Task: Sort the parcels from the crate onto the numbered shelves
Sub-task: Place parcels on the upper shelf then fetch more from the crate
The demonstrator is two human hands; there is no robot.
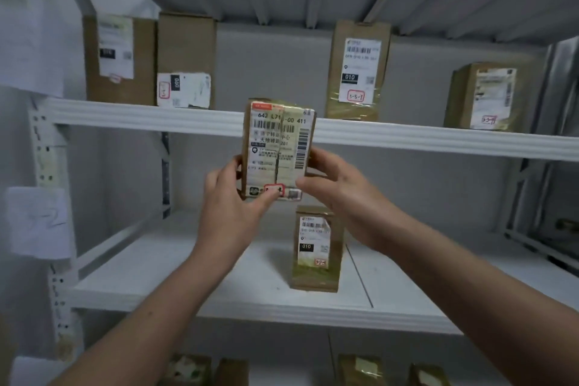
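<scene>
I hold a small taped cardboard parcel (277,147) upright in front of the white shelving, its shipping label with barcodes facing me. My left hand (233,207) grips its lower left side, the thumb over a red-framed sticker at the bottom. My right hand (336,188) grips its right side. The parcel hovers in the air at the height of the upper shelf's front edge (156,117), above the middle shelf (188,279). The crate is out of view.
The upper shelf carries two boxes (120,59) at left, a tall parcel (357,70) right of centre and another (488,97) far right. One upright parcel (316,249) stands on the middle shelf. Several parcels (360,368) sit on the lowest shelf. Paper tags (37,222) hang on the left post.
</scene>
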